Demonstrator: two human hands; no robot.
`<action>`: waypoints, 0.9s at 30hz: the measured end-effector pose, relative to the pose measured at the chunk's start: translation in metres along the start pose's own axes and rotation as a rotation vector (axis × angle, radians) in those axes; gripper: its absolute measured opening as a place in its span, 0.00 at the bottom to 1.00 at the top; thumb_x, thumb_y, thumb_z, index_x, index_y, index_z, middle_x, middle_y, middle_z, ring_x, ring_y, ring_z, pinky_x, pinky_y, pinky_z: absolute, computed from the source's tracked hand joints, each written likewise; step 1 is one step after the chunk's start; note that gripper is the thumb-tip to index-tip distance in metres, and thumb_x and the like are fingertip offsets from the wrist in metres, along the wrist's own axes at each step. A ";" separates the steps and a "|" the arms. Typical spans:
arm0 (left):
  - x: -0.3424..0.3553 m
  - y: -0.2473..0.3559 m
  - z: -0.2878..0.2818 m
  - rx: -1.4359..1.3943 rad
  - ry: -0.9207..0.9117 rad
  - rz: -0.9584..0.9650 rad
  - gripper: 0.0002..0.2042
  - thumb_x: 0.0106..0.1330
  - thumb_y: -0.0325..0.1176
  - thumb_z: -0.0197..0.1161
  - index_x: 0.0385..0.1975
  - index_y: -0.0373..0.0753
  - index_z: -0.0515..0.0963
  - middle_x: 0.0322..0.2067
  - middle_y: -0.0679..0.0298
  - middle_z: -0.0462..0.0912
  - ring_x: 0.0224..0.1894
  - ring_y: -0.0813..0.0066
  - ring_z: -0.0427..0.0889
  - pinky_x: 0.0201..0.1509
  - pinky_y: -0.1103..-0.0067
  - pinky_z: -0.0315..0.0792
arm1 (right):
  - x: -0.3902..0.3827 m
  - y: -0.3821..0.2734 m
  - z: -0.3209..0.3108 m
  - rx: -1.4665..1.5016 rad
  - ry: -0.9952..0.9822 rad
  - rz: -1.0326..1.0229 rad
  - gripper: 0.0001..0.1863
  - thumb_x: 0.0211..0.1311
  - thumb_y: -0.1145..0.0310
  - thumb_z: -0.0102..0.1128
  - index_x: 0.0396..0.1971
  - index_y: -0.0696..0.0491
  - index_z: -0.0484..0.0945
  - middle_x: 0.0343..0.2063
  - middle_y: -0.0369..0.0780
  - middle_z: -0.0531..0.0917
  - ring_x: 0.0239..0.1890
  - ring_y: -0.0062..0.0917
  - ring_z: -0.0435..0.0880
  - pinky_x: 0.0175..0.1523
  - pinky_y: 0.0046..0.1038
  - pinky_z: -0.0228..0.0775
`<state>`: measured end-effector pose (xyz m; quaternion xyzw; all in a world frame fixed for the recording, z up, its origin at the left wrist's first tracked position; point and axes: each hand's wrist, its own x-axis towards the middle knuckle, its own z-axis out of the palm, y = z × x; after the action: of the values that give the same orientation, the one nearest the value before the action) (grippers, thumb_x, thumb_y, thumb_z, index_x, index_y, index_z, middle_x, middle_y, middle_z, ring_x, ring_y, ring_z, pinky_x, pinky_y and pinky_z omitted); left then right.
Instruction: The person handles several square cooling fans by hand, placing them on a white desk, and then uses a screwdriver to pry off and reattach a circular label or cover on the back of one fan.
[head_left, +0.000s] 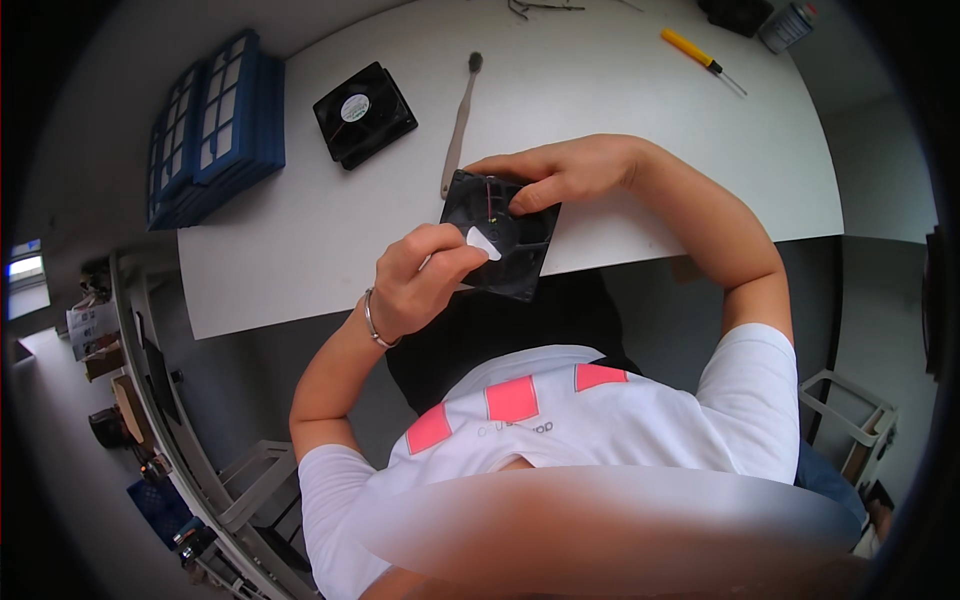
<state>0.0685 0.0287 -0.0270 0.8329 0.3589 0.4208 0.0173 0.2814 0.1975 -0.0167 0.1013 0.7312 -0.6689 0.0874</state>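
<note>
A square black cooling fan [520,262] is tilted at the near edge of the white table, its hub facing up. My right hand [570,172] grips its far side, with the thumb over the frame and the fingers along the top edge. In my left hand [418,278] a white sticker [483,243] is pinched between thumb and fingers at the fan's hub. Whether the sticker clings to the hub, I cannot tell. A toothbrush-like brush [461,130] lies just beyond the fan, dark bristles pointing away. Farther left rests a second black fan [368,116] with a round pale label.
Blue plastic frames with white panels [215,125] are stacked at the table's left edge. A yellow-handled screwdriver [692,50] lies at the far right, near a spray can [788,27]. The white table [600,90] ends just in front of my body.
</note>
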 end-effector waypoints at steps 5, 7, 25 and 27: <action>0.000 0.000 0.002 0.003 0.009 -0.032 0.11 0.57 0.17 0.71 0.38 0.36 0.80 0.38 0.60 0.75 0.32 0.71 0.80 0.32 0.79 0.75 | -0.002 -0.007 0.001 -0.007 0.018 0.029 0.37 0.67 0.66 0.54 0.74 0.59 0.54 0.63 0.47 0.73 0.64 0.29 0.71 0.68 0.27 0.61; 0.001 0.000 0.004 0.003 0.020 -0.057 0.11 0.58 0.17 0.70 0.38 0.35 0.79 0.39 0.59 0.74 0.33 0.71 0.81 0.34 0.80 0.77 | -0.002 -0.007 0.001 -0.011 0.030 0.038 0.37 0.67 0.66 0.54 0.74 0.59 0.54 0.63 0.47 0.74 0.64 0.29 0.72 0.68 0.27 0.61; -0.004 0.006 0.008 -0.050 0.042 -0.060 0.13 0.57 0.14 0.69 0.40 0.33 0.79 0.41 0.58 0.72 0.35 0.71 0.83 0.35 0.79 0.79 | -0.002 -0.010 0.001 -0.047 0.004 0.033 0.38 0.66 0.67 0.53 0.74 0.58 0.53 0.62 0.45 0.73 0.62 0.28 0.72 0.68 0.27 0.62; -0.003 0.006 0.006 -0.055 0.051 -0.048 0.15 0.55 0.14 0.67 0.41 0.34 0.80 0.41 0.58 0.72 0.35 0.69 0.82 0.34 0.79 0.78 | -0.002 -0.008 0.002 0.000 0.009 0.019 0.38 0.66 0.67 0.53 0.74 0.57 0.54 0.62 0.45 0.73 0.63 0.28 0.72 0.68 0.27 0.62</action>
<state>0.0751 0.0239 -0.0311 0.8122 0.3674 0.4513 0.0411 0.2809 0.1949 -0.0083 0.1113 0.7305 -0.6677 0.0907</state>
